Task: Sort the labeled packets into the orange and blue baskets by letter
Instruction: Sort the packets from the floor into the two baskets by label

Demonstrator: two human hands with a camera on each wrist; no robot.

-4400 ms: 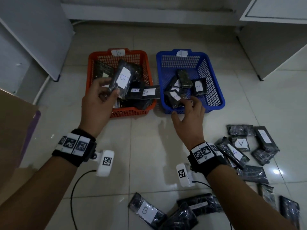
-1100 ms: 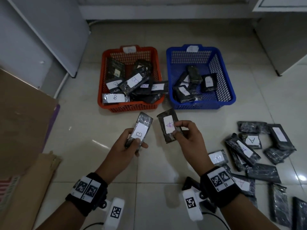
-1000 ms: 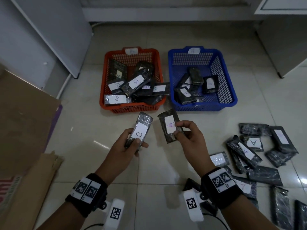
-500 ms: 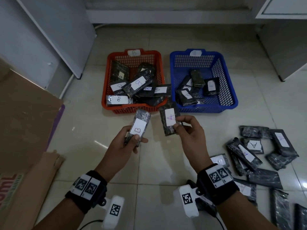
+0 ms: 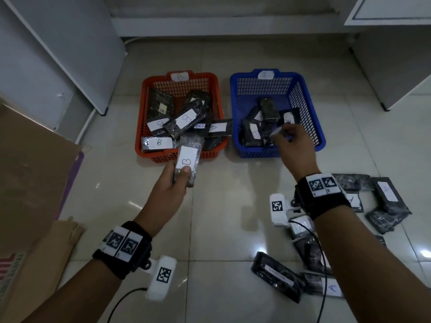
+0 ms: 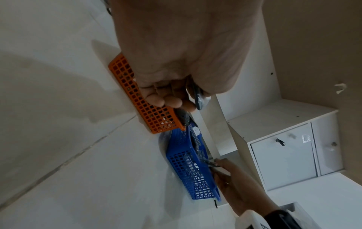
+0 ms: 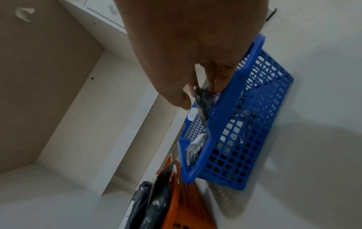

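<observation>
B packet (image 5: 188, 161) in left grip (image 5: 171, 185).

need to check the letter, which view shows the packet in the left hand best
The head view: the packet faces the camera, its white label reading B, pinched at its near end by the left hand just short of the orange basket. The left wrist view shows only a dark edge past the fingers. The right wrist view shows dark packets by that basket, which one unclear.

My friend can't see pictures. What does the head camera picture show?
Two hands sort black packets on a tiled floor: the left hand holds a packet marked B by the orange basket, and the right hand lowers a packet into the blue basket. More packets lie at right.
</observation>
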